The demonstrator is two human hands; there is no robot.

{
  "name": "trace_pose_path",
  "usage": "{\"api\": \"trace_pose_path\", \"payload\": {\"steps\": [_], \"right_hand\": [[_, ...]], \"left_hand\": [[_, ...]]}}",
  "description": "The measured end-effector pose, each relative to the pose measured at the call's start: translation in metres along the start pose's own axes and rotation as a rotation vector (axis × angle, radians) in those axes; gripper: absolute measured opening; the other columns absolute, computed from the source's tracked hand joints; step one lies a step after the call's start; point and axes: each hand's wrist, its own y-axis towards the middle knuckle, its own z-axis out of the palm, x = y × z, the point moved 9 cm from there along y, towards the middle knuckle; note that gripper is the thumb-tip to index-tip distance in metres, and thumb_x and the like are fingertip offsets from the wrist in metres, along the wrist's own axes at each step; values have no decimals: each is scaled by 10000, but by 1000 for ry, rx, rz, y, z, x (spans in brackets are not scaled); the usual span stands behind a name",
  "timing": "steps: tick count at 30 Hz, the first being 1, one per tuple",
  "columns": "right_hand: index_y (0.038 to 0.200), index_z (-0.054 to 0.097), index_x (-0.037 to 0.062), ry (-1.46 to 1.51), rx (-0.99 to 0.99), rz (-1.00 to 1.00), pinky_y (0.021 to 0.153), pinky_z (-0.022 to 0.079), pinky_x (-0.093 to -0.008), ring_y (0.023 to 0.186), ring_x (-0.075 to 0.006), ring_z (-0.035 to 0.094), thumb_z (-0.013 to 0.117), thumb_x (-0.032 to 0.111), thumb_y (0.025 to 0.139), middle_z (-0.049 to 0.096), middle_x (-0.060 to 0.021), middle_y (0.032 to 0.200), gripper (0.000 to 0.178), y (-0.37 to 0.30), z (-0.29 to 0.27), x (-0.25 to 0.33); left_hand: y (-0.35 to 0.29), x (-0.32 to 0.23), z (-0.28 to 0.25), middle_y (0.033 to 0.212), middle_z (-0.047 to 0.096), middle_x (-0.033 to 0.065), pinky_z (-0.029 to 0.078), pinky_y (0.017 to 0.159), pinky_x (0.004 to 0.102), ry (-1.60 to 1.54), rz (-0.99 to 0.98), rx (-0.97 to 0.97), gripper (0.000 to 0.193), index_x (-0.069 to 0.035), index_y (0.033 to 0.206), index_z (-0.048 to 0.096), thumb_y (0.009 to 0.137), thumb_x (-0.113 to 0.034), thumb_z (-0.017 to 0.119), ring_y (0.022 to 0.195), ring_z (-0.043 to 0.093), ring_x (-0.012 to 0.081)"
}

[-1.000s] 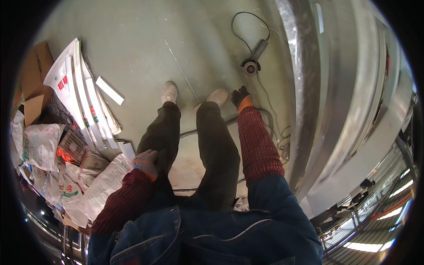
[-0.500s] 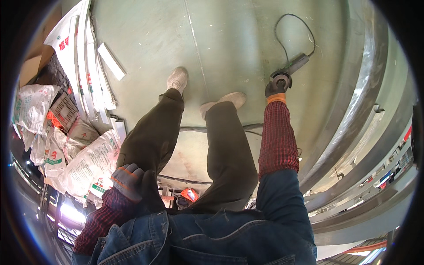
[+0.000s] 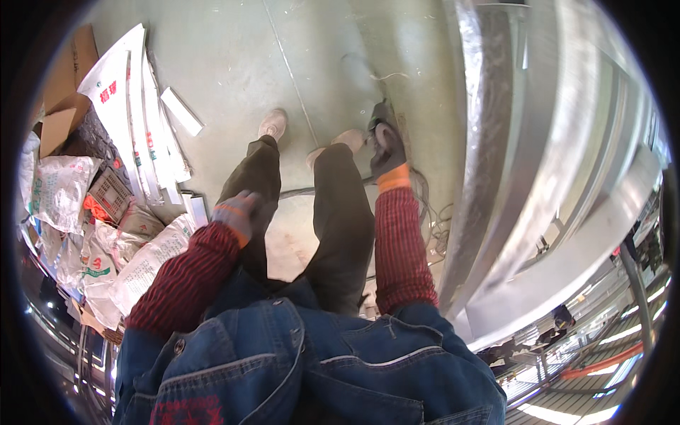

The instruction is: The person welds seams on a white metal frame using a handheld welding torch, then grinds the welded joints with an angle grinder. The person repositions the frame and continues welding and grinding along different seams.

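My right hand (image 3: 389,151), in a dark glove with an orange cuff, is closed round an angle grinder (image 3: 382,112). The grinder points down toward the floor beside my right shoe, blurred and partly covered by the glove. My left hand (image 3: 236,214) wears a grey glove with orange stripes. It lies against my left thigh (image 3: 256,180), fingers laid out and loosely bent, with nothing seen in them. Some of its fingertips are blurred against the dark trousers.
Long metal profiles (image 3: 489,142) run along the right side. Left of my legs lie white printed sacks (image 3: 67,188), a plastic crate (image 3: 110,190), white strips (image 3: 138,127) and a cardboard box (image 3: 67,78). A dark cable (image 3: 425,202) loops on the floor by my right forearm.
My right hand has drawn the grinder leftward, closer to my right shoe. My left hand has shifted up along the thigh. The view has swung, bringing the metal profiles nearer.
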Motion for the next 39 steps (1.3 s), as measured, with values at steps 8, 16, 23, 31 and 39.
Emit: {"api": "trace_pose_path", "payload": {"steps": [8, 16, 23, 31, 39], "right_hand": [[1459, 747, 34, -1369, 258, -776, 984, 630, -374, 1173, -208, 795, 686, 256, 1145, 830, -79, 1278, 389, -356, 103, 8], [1484, 683, -6, -7, 209, -27, 1071, 621, -425, 1258, -300, 774, 723, 320, 1154, 789, -189, 1311, 466, -564, 153, -26], [1494, 676, 22, -109, 30, -784, 942, 636, -384, 1128, -227, 767, 539, 308, 1231, 740, -140, 1197, 411, -678, 117, 9], [1645, 558, -8, -658, -619, -1130, 1209, 523, -470, 1450, -416, 653, 621, 183, 1156, 681, -233, 1543, 529, -701, 107, -5], [1461, 670, 38, -462, -765, -1387, 1069, 589, -458, 1208, -356, 709, 689, 243, 1137, 727, -165, 1324, 384, -686, 36, 6]], "left_hand": [[-22, -103, 1, 1756, 508, 210, 487, 1265, 528, 370, 544, -13, 975, -155, 1770, 449, 982, -557, 860, 1606, 513, 409], [-119, -216, -54, 1458, 707, 112, 468, 1240, 573, 513, 1305, -101, 600, -194, 1397, 725, 832, -327, 880, 1488, 609, 318], [-217, -309, -12, 1378, 795, 159, 581, 1126, 479, 618, 1556, 223, 581, -161, 1402, 749, 897, -432, 845, 1307, 732, 382], [-324, -368, 39, 1215, 823, 241, 648, 1000, 498, 698, 1456, 658, 495, -99, 1273, 799, 846, -344, 853, 1116, 795, 431], [-180, -337, 155, 1324, 812, 254, 636, 1038, 477, 525, 1276, 615, 1041, -85, 1624, 579, 765, -501, 995, 1225, 803, 378]]}}
